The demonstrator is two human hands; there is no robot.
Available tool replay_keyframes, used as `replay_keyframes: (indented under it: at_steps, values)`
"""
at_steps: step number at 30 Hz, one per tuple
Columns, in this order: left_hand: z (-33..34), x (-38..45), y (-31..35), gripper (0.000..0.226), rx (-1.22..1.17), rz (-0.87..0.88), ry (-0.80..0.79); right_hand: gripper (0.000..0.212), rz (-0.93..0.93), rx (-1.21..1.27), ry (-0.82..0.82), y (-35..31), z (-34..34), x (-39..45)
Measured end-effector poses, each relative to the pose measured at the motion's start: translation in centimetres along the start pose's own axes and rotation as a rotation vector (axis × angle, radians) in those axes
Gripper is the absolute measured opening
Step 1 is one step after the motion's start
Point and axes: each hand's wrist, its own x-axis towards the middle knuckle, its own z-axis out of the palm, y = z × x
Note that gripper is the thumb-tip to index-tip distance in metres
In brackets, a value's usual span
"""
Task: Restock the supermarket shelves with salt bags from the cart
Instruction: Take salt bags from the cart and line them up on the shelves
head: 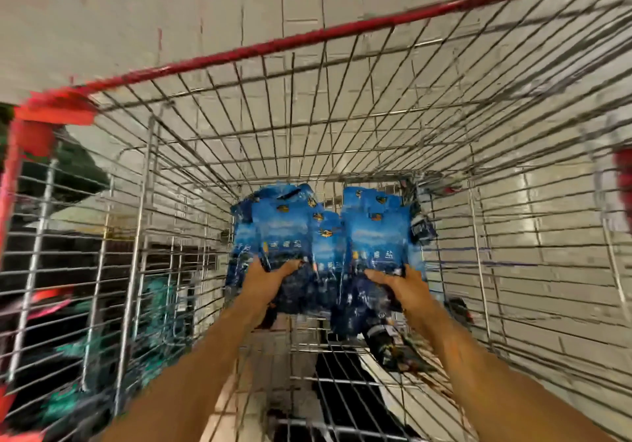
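Both my arms reach down into a wire shopping cart (342, 140) with a red rim. Several blue salt bags (328, 243) stand in a stack at the cart's far end. My left hand (270, 280) grips the lower edge of the left bundle of bags (277, 233), thumb on the front. My right hand (400, 287) grips the lower edge of the right bundle (376, 236). A darker bag (393, 345) lies on the cart floor below my right hand. The picture is blurred by motion.
The cart's wire walls close in on the left, right and far sides. A red handle piece (51, 113) sits at the upper left corner. Pale floor tiles (205, 13) show beyond the cart. Dark shelving and green items (68, 356) are seen through the left wall.
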Motion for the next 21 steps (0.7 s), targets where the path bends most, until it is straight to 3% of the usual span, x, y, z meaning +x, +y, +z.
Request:
replay_keyframes:
  at_steps: [7, 10, 14, 18, 21]
  values:
    - [-5.6, -10.3, 6.0, 0.042, -0.182, 0.118, -0.046, 0.074, -0.166, 0.020, 0.009, -7.0, -0.9, -10.2]
    - [-8.4, -16.4, 8.4, 0.053, -0.250, 0.198, -0.082, 0.084, -0.304, 0.060, -0.027, -8.7, -0.6, -15.9]
    - [-12.9, -25.1, 9.7, 0.081, -0.321, 0.359, -0.016, 0.064, -0.476, 0.109, -0.164, -10.5, 0.5, -24.3]
    - [-17.6, -33.1, 9.1, 0.074, -0.359, 0.571, 0.072, 0.100, -0.548, 0.162, -0.188, -12.1, 2.6, -31.1]
    - [-20.9, -38.4, 7.8, 0.063, -0.417, 0.724, 0.169, 0.064, -0.701, 0.116, -0.275, -13.7, 4.7, -36.7]
